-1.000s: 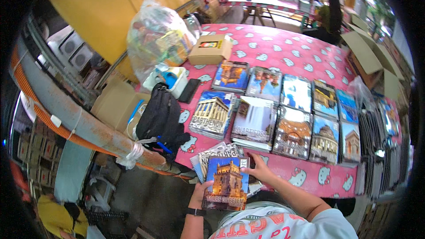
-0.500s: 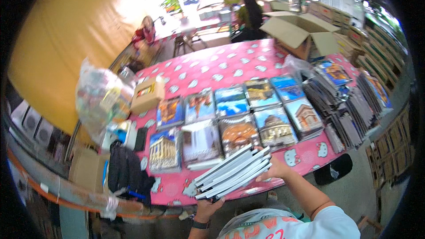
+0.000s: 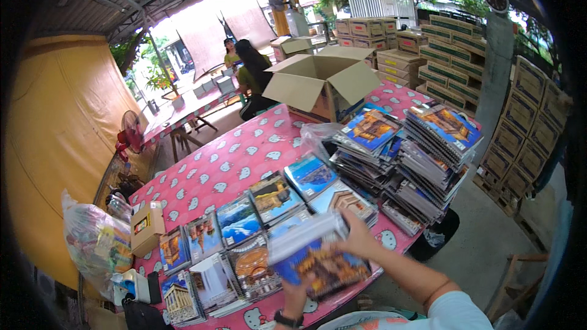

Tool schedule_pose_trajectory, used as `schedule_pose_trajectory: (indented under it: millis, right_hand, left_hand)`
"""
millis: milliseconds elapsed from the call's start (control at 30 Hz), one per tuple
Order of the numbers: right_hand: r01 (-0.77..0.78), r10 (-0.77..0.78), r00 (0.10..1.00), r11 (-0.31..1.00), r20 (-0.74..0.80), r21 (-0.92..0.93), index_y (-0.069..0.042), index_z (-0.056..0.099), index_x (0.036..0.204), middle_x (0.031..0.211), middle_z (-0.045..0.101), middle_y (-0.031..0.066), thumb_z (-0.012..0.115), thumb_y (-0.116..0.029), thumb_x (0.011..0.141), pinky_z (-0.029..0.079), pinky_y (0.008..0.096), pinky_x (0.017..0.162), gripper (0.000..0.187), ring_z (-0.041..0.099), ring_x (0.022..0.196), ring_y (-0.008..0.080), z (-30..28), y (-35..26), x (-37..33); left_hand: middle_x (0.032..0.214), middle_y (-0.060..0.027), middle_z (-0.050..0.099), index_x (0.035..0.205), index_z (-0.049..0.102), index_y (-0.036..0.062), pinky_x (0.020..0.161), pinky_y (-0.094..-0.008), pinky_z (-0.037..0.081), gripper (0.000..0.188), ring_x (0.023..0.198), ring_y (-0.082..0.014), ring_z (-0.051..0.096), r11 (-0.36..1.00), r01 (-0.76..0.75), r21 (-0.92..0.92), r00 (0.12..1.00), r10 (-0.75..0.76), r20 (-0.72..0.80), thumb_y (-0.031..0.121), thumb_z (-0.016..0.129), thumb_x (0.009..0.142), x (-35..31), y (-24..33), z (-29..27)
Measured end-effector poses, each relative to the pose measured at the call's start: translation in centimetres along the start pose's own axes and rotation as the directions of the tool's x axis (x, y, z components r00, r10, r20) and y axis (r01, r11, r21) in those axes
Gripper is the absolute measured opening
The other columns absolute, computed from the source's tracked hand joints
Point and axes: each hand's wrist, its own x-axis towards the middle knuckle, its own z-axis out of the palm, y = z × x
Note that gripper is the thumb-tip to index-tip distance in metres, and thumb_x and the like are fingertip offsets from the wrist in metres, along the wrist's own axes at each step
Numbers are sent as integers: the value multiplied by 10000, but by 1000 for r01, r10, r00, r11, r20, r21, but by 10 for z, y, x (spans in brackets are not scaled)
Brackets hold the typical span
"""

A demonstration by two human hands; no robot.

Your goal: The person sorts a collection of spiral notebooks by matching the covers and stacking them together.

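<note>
Both my hands hold a stack of notebooks [image 3: 324, 263] above the table's near edge; the top cover shows golden lit buildings against blue, and the stack is blurred. My left hand [image 3: 296, 296] grips its near left side, my right hand [image 3: 359, 237] its far right side. Under and beside it, piles of spiral notebooks stand in two rows. Among them are a temple-column cover [image 3: 178, 296], a waterfall cover [image 3: 214, 282], a brown domed-interior cover [image 3: 254, 269] and a blue sky-and-water cover [image 3: 243, 219]. The held stack partly hides the near-row piles at the right.
Tall leaning stacks of spiral notebooks [image 3: 422, 168] fill the table's right side. Behind them is an open cardboard box [image 3: 324, 98]. A stuffed plastic bag [image 3: 92, 232], small carton [image 3: 147, 229] and black bag [image 3: 143, 316] sit at the left. Two people are at a farther table.
My view has swung right and up. The held stack has turned from showing its page edges to showing a cover, and both hands still hold it.
</note>
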Motion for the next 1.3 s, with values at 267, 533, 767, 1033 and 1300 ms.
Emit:
schedule_pose_trajectory:
  millis: [267, 533, 767, 1033, 1300]
  right_hand:
    - [240, -91, 955, 798, -283, 553, -18, 476, 1125, 1089, 536, 104, 608, -244, 774, 401, 326, 878, 438, 521, 1009, 187, -182, -3, 12]
    - [-147, 389, 875, 781, -289, 606, 17, 583, 925, 820, 634, 129, 632, -179, 771, 492, 311, 692, 254, 619, 752, 198, -200, 84, -87]
    - [-246, 411, 894, 783, -179, 572, 16, 573, 955, 848, 635, 115, 618, -183, 785, 478, 279, 680, 266, 604, 740, 172, -172, 101, -73]
    - [351, -225, 936, 635, 270, -688, -121, 463, 1201, 1220, 467, 127, 727, -246, 595, 251, 507, 984, 673, 389, 1153, 295, -15, 153, 25]
    - [290, -240, 833, 957, 498, -23, -84, 574, 1074, 1063, 578, 109, 690, -190, 674, 348, 378, 950, 430, 506, 1036, 271, -18, 162, 17]
  left_hand:
    - [994, -67, 574, 1081, 496, 24, 757, -303, 493, 317, 885, -173, 579, 837, 98, -539, 958, 67, 278, 146, 606, 810, 227, 59, 200]
    - [1104, -129, 531, 1073, 520, -51, 820, -335, 411, 581, 964, -218, 515, 960, 190, 206, 971, -153, -182, 403, 660, 738, 354, -52, 302]
    - [1251, -156, 410, 1245, 316, -83, 949, -338, 319, 827, 1110, -242, 426, 936, 345, -73, 913, -316, 256, 441, 673, 714, 326, -21, 305]
    - [1369, -52, 294, 1308, 319, 79, 1007, -438, 184, 571, 1255, -246, 237, 997, 76, 22, 982, -79, 169, 417, 458, 870, 223, 38, 147]
    - [982, -67, 583, 1122, 492, 68, 802, -379, 450, 401, 901, -203, 557, 843, 403, -356, 846, -492, -206, 365, 495, 853, 65, -42, -11]
